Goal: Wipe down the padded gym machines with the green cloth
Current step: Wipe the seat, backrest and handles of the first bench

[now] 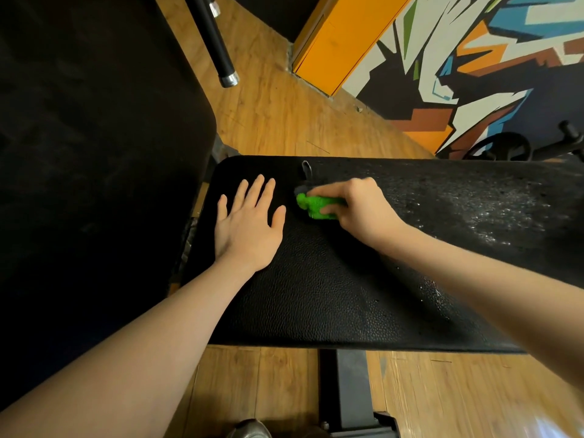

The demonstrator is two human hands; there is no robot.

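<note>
Far left is a big black padded backrest [94,153], taking up most of that side and pretty dark, so not much detail on it. Just right of its top there's a black bar with a metal end cap [221,55] angled over the wood floor [271,115].

Then the main thing, the black padded worktop [316,295], textured leather-look, running off to the right edge. The left hand [249,226] lies flat on its left end, palm down, fingers [252,191] straight and a bit spread, holding nothing. Right beside it, just off the thumb, is the green cloth [311,205], bunched up small and pressed against the pad near the far edge. The right hand [360,210] has it, fingers curled over the top and gripping it, so only the left part of the cloth sticks out. Just behind the cloth there's a small metal loop [306,167] in the pad.

Further right the pad surface looks speckled with whitish flecks [493,213]. Behind that, an orange panel [341,39] and a wall with a graffiti-style mural [474,58], plus some dark equipment at the far right that's hard to make out. Under the worktop, a dark metal support post [347,390] on the floor.
</note>
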